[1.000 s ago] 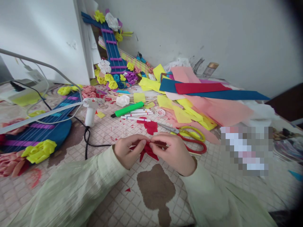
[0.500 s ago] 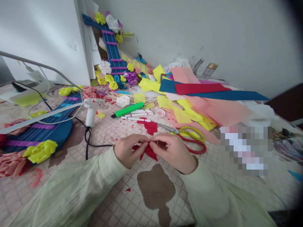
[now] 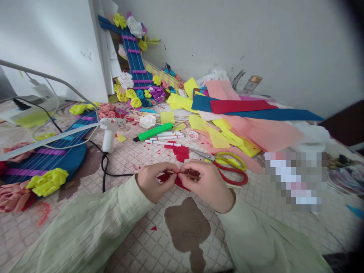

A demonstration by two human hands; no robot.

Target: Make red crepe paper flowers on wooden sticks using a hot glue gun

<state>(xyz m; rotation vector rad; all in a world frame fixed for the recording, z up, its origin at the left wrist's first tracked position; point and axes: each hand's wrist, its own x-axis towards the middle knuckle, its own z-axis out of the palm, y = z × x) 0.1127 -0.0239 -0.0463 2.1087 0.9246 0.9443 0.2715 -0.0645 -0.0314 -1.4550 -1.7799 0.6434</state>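
My left hand [image 3: 153, 182] and my right hand [image 3: 209, 184] meet at the middle of the table, thumbs and forefingers pinched together. Between them is a piece of red paper [image 3: 182, 182], partly covered by the fingers. Just beyond the fingertips lie red paper cutouts [image 3: 181, 153]. Scissors [image 3: 231, 160] with a yellow and a red handle loop rest by my right hand, blades pointing left. To the left of my left hand, a white glue gun [image 3: 108, 141] stands with its black cord trailing toward my wrist.
Behind the hands are a green highlighter [image 3: 155, 132], several white pens [image 3: 163, 143] and a tape roll [image 3: 192, 135]. Paper strips [image 3: 256, 113] pile up at the back right. Decorated blue paper guitars [image 3: 135, 57] stand at the back and lie left [image 3: 71, 157], near a cable [image 3: 68, 85].
The red paper between my fingers has turned or folded, so its pointed lower tips hang down less. Both hands stay in nearly the same place.
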